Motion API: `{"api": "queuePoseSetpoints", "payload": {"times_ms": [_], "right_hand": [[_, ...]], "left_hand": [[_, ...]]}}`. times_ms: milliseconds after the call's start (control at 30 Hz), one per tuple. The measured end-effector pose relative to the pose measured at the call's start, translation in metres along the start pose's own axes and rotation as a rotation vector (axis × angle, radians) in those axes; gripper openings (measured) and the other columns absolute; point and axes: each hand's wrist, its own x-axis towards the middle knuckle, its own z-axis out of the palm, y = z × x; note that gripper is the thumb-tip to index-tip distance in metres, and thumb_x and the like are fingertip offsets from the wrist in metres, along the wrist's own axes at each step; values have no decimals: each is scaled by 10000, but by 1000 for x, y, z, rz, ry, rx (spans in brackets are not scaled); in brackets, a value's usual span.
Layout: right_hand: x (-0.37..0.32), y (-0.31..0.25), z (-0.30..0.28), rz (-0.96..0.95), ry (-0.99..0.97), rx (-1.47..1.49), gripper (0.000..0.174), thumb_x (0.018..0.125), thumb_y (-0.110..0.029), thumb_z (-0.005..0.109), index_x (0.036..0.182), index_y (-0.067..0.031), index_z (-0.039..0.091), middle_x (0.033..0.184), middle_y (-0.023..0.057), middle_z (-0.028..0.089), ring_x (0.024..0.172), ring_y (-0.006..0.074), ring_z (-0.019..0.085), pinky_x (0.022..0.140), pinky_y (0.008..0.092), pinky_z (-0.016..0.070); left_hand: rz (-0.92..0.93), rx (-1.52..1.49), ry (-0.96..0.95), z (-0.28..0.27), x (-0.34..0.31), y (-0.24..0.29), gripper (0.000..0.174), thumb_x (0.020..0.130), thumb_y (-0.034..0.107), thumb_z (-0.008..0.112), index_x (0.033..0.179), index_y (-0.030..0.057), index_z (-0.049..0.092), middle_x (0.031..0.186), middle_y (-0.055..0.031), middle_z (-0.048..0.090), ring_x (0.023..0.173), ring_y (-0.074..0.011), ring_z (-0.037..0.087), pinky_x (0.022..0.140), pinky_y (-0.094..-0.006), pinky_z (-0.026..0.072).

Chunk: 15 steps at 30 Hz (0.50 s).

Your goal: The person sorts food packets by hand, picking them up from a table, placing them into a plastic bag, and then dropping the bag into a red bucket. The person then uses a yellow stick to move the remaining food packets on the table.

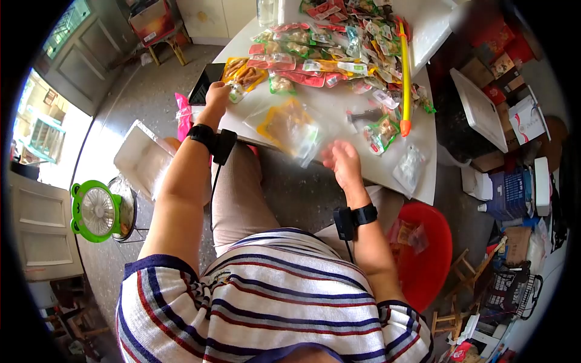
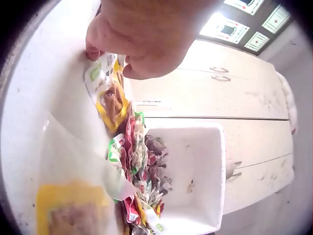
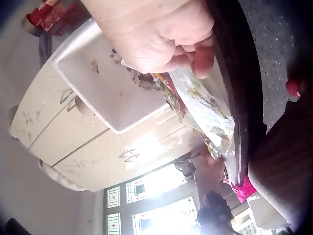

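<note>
In the head view my left hand (image 1: 218,98) pinches the near end of a yellow packet (image 1: 247,74) of brown food at the table's left edge. The left wrist view shows the fingers and thumb of that hand (image 2: 142,39) at the white end of the packet (image 2: 112,105). A clear bag (image 1: 296,145) with a flat yellow packet inside lies at the table's front edge. Just right of this bag, my right hand (image 1: 344,162) hovers palm up, fingers loosely bent, holding nothing. In the right wrist view its fingers are above the clear bag (image 3: 208,110).
Many small packets (image 1: 327,51) cover the back of the table (image 1: 387,172). A yellow tube (image 1: 405,78) lies at the right, with a green-edged packet (image 1: 381,134) and a clear bundle (image 1: 409,169) nearby. A red tub (image 1: 436,260) stands below right, a green fan (image 1: 97,210) at left.
</note>
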Motion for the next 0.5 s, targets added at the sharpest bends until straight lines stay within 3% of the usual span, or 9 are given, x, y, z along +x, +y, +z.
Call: {"api": "queuePoseSetpoints", "payload": {"times_ms": [133,233,333,433,500], "right_hand": [[-1,-1,0,3,0,27,209,780,-87,449,966,-3,407,899,88,481,722,178,547,530,262,477],[-2,-2,0,13,3,32,216,778,-87,453,972,-4,405,898,92,482,719,184,548,530,268,477],[-4,-4,-2,6,8,75,199,780,-98,460,955,-13,418,897,83,485,717,173,549,524,262,469],[-2,-5,-10,-99,46,-141,191,782,-98,473,943,-7,426,929,75,489,724,163,550,580,249,457],[2,-5,-11,-364,138,-404,227,766,-98,500,959,1,432,971,103,484,783,189,540,649,265,442]], "left_hand": [[-126,-243,-112,2,-6,12,221,655,70,526,871,31,541,625,-47,511,439,-111,442,377,-232,343],[-66,-104,-213,5,-10,13,201,660,54,513,857,28,545,602,-43,503,411,-106,423,350,-227,322],[-95,-340,-286,2,-31,37,147,699,6,472,836,51,505,626,-23,453,479,-100,405,388,-205,322],[-127,-703,-426,-19,-63,72,148,713,-25,457,835,45,502,658,-30,467,477,-107,408,401,-202,333],[-99,-866,-613,-33,-85,89,115,726,-5,452,819,44,499,716,-51,502,567,-149,490,487,-255,425]]}}
